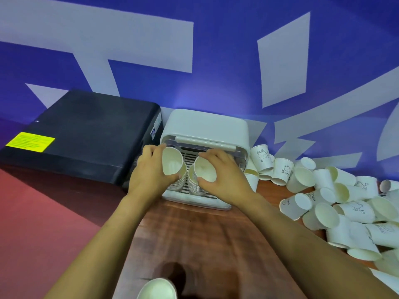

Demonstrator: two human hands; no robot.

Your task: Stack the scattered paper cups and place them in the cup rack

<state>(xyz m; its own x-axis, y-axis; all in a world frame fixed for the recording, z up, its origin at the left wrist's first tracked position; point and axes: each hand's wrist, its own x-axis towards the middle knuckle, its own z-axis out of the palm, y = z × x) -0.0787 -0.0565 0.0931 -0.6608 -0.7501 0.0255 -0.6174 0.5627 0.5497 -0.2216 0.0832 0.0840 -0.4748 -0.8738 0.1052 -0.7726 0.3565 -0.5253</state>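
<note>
A white cup rack (205, 128) with its lid raised stands against the blue wall on a wooden table. Two stacks of white paper cups lie inside it on the slatted tray. My left hand (151, 171) grips the left stack (173, 164), whose open mouth faces me. On the right stack (204, 170) my right hand (224, 173) is closed, thumb below and fingers over the rim. A large heap of loose paper cups (336, 197) covers the table to the right of the rack.
A black box (86, 137) with a yellow label sits left of the rack, almost touching it. One more paper cup (157, 289) stands at the near table edge. Bare wooden table (194, 231) lies between my forearms. A red floor lies to the left.
</note>
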